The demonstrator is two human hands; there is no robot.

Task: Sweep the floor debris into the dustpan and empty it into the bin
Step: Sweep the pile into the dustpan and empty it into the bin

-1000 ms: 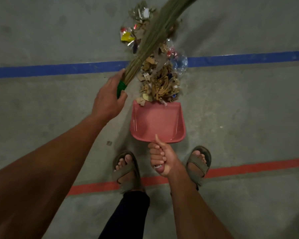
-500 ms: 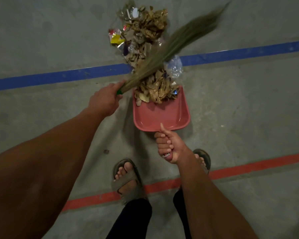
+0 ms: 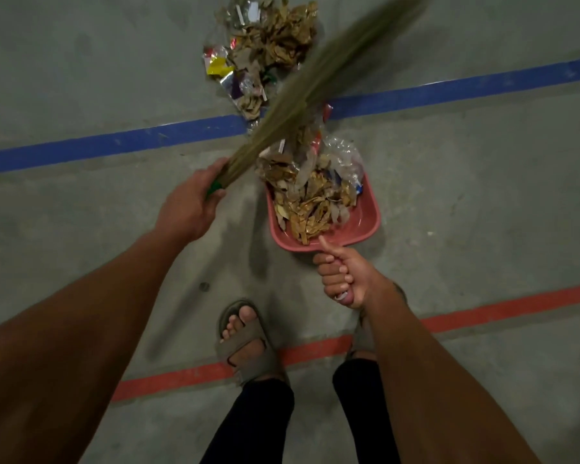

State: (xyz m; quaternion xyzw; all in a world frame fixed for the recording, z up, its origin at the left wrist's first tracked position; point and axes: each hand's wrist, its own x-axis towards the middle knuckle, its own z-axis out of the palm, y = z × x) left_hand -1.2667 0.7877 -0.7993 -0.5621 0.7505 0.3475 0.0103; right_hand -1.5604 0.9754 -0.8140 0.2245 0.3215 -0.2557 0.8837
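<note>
My left hand (image 3: 190, 204) grips the green handle of a grass broom (image 3: 318, 78), whose blurred bristles slant up to the right over the debris. A red dustpan (image 3: 365, 226) lies on the concrete floor, and my right hand (image 3: 344, 277) grips its handle with the thumb up. Dry leaves and clear plastic fill much of the pan. A second heap of leaves and shiny wrappers (image 3: 268, 51) lies farther away, beyond the blue line. No bin is in view.
A blue floor line (image 3: 114, 142) crosses behind the dustpan and a red line (image 3: 503, 309) crosses near my sandalled feet (image 3: 245, 343). Bare grey concrete (image 3: 482, 195) spreads to both sides.
The dustpan has moved forward under the pile and holds far more leaves than before. The broom has swung to the right across the debris. My right foot has stepped forward.
</note>
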